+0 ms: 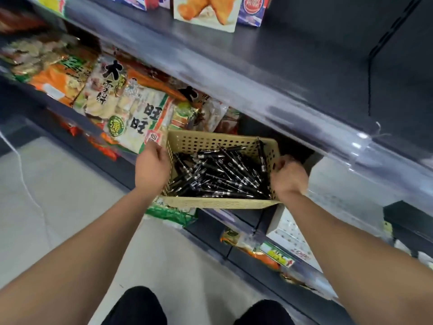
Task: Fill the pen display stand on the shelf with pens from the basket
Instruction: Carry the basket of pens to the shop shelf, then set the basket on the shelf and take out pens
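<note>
Basket: beige plastic with perforated walls; held about level between both hands, in front of the shelf with the snack bags; resting on the shelf edge or carried free, not possible to tell.
Pens: black with clear and silver parts; heaped loose and crossing over each other inside the basket, covering nearly all of its bottom; one leaning upright in the far right corner.
Left hand: fingers curled over the left rim of the basket, gripping it; no pen in it.
Right hand: closed round the right rim, gripping it; no pen seen in it.
Pen display stand: not identified with certainty; white perforated thing just below the basket on the right, perhaps the stand, perhaps only a box; too blurred to say.
Surroundings: snack bags to the left of the basket and behind it; printed boxes on the top shelf; grey shelf rail with a clear strip crossing above; pale floor below.
Done so far: by judgement, nothing of the filling itself; basket looking full, no pen seen in any stand.
Left to do: probably to set the basket down within reach and free one hand; then to move the pens into the stand, few at a time, until full.
</note>
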